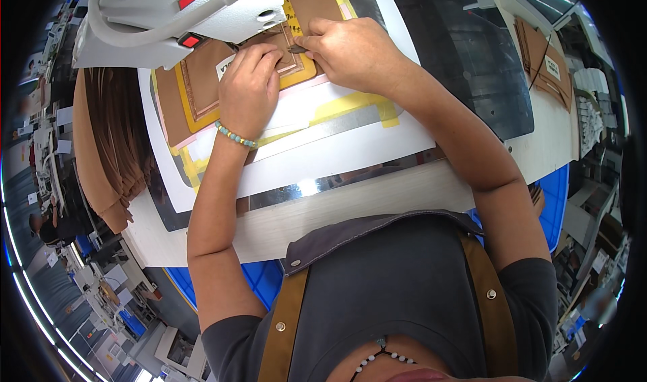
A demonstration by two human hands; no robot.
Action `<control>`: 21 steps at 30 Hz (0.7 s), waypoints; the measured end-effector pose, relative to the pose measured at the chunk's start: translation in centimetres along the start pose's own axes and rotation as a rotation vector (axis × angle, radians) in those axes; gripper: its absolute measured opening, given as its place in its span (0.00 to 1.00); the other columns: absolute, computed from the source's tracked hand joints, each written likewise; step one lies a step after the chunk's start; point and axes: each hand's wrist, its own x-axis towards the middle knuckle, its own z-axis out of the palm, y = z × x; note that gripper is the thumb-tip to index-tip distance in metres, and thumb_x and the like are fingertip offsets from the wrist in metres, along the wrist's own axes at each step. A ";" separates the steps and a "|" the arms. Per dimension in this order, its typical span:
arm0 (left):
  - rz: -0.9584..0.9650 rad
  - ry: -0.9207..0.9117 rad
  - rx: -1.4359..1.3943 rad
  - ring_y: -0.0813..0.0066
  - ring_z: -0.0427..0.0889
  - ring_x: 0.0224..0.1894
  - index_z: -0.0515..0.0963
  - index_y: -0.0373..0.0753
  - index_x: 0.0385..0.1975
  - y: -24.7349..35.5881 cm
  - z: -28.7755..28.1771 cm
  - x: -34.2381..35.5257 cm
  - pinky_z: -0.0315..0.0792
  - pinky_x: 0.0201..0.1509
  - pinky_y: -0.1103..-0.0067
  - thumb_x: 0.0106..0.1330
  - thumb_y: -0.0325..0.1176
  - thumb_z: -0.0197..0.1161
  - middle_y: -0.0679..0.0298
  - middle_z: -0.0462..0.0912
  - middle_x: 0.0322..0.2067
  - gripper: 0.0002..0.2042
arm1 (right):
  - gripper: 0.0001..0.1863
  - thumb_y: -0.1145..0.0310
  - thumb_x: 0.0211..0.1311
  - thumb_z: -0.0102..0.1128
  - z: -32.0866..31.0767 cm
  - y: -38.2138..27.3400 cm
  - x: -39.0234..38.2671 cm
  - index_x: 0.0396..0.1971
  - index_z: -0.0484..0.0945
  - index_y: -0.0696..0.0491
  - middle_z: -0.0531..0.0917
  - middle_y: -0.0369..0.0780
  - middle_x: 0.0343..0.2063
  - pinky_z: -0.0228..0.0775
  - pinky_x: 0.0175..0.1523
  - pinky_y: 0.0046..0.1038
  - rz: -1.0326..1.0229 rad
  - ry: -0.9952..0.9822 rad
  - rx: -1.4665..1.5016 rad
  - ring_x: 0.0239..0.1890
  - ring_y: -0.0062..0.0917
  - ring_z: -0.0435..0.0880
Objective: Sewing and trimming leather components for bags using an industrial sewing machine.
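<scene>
Brown leather pieces [202, 75] lie within a yellow frame-like template [296, 77] under the white sewing machine head [148, 18]. Across the near part of this work rests my left hand [249, 82], its fingers bent and drawn together against the leather; whatever sits under its fingertips is hidden. Coming in from the right, my right hand [354, 53] pinches a small dark pointed tool [296, 48] between thumb and fingers. The tool's tip is at the leather, close to my left fingertips. Its exact kind is too small to make out.
A white sheet with yellow tape [350, 109] spreads beneath the template. Stacked brown leather strips [111, 146] hang at the left; more brown pieces [539, 55] lie far right. The machine head overhangs the upper left. Blue bins [554, 203] stand below the table edge.
</scene>
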 end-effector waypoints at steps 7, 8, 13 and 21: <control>0.001 -0.007 0.005 0.58 0.87 0.48 0.86 0.35 0.42 -0.1 0.1 -0.1 0.81 0.53 0.67 0.62 0.18 0.66 0.60 0.88 0.46 0.10 | 0.15 0.66 0.67 0.68 0.1 -0.1 -0.1 0.50 0.92 0.51 0.89 0.37 0.36 0.85 0.36 0.32 0.015 -0.001 0.009 0.30 0.33 0.90; 0.002 -0.007 0.005 0.58 0.87 0.48 0.86 0.35 0.42 -0.1 0.1 -0.1 0.81 0.53 0.67 0.62 0.18 0.66 0.60 0.88 0.46 0.10 | 0.15 0.66 0.66 0.68 0.2 -0.2 -0.2 0.50 0.92 0.51 0.88 0.38 0.35 0.85 0.36 0.32 0.013 0.015 0.014 0.30 0.33 0.90; 0.001 -0.006 0.006 0.59 0.87 0.48 0.86 0.35 0.42 0.0 0.0 -0.1 0.81 0.53 0.68 0.61 0.18 0.66 0.60 0.88 0.46 0.11 | 0.15 0.67 0.64 0.69 0.1 -0.4 -0.2 0.49 0.92 0.51 0.88 0.38 0.34 0.84 0.36 0.32 0.001 0.059 0.010 0.30 0.33 0.90; -0.025 0.020 -0.028 0.58 0.87 0.47 0.86 0.35 0.42 -0.1 0.1 0.1 0.80 0.53 0.68 0.63 0.19 0.67 0.60 0.89 0.45 0.09 | 0.15 0.67 0.62 0.70 -0.1 -0.3 -0.1 0.48 0.92 0.51 0.88 0.38 0.34 0.84 0.35 0.32 0.002 0.036 -0.002 0.29 0.33 0.90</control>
